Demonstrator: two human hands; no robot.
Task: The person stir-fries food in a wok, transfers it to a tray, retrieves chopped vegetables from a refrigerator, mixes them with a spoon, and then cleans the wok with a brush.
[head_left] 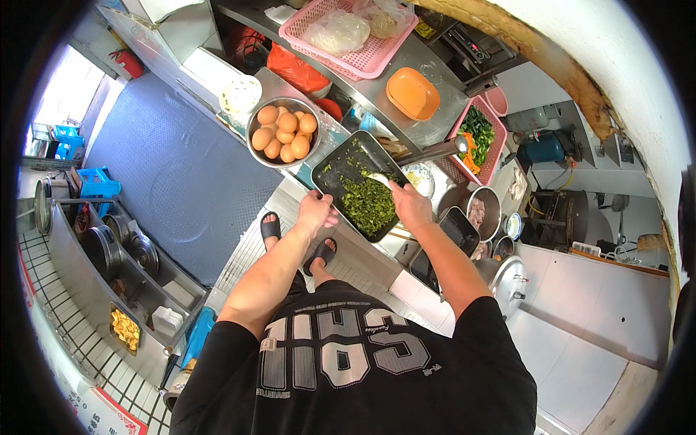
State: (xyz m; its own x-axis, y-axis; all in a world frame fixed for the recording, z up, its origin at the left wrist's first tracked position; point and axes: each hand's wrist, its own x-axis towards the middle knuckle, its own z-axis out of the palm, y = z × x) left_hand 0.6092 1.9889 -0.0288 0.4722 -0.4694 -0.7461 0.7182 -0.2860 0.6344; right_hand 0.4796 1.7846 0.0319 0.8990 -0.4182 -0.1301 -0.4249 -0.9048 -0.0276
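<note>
A black rectangular tray (332, 165) lies in front of me, holding a heap of chopped green leaves (368, 203). My right hand (412, 206) is closed around a white spoon (378, 178), whose bowl rests against the greens. At the tray's near left edge, my left hand (317, 212) has its fingers curled at the rim, seemingly gripping it. A steel bowl of brown eggs (285, 133) stands just left of the tray. Beyond my right hand is a patterned bowl (420, 178), partly covered by a metal handle.
Pink baskets, one with bagged dough (338, 33) and another with cut vegetables (476, 134), sit farther back near an orange dish (412, 94). To the right are a bowl of meat (478, 212) and a pressure cooker (510, 281). Behind left stands a steel counter (109, 297) with lidded pots.
</note>
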